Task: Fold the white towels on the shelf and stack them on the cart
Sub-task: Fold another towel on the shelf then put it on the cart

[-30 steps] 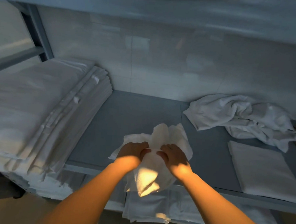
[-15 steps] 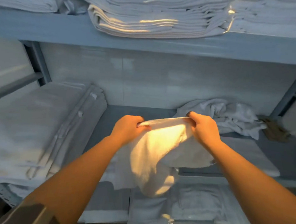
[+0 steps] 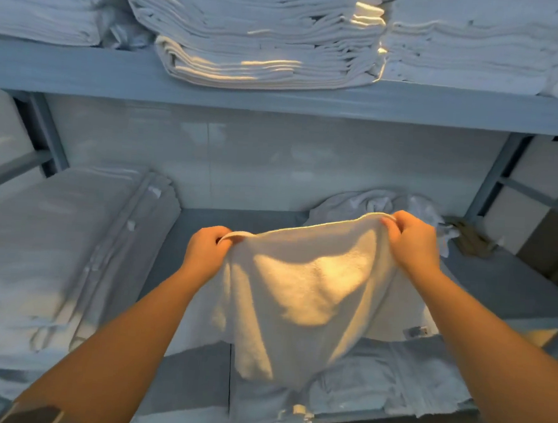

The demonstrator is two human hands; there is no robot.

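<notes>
A white towel [image 3: 302,288] hangs spread in the air in front of the middle shelf [image 3: 247,219]. My left hand [image 3: 205,249] pinches its upper left corner. My right hand [image 3: 411,242] pinches the upper right corner, a little higher. The towel's lower part droops below the shelf edge. Behind my right hand lies a crumpled heap of white towels [image 3: 369,200] on the shelf. A folded white towel [image 3: 398,316] lies on the shelf under my right forearm, mostly hidden by the held towel. No cart is in view.
A tall stack of folded linen [image 3: 56,246] fills the shelf's left side. The upper shelf [image 3: 310,99] carries several folded piles [image 3: 255,36]. The lower shelf holds more towels [image 3: 375,384]. A dark cloth [image 3: 472,239] lies at the far right by the grey upright [image 3: 498,179].
My hands rose from the shelf front with the bunched towel and moved apart, stretching its top edge open. The view tilted up, bringing the upper shelf into sight.
</notes>
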